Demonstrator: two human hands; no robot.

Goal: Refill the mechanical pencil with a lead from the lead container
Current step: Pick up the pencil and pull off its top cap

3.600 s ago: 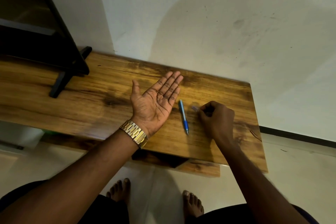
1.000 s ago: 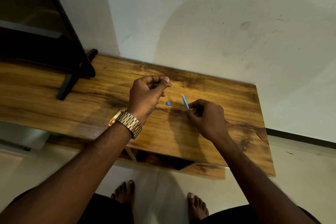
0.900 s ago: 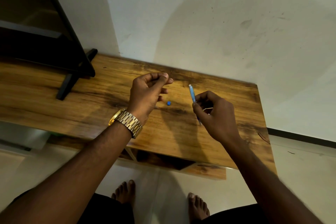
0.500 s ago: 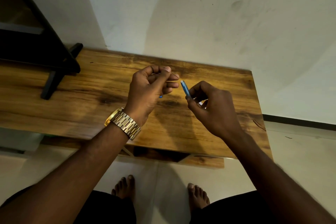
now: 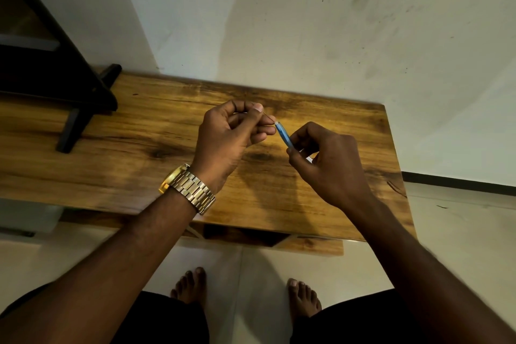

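A thin dark lead is pinched by the left hand at the open end of a slim blue mechanical pencil, gripped by the right hand above the grained wooden table

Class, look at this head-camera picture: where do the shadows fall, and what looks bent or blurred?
Head view: a large soft shadow on the wall behind the hands; darker patches on the table under the left hand; wide-angle lens curves the table edge; forearms slightly blurred; the lead is barely resolved.
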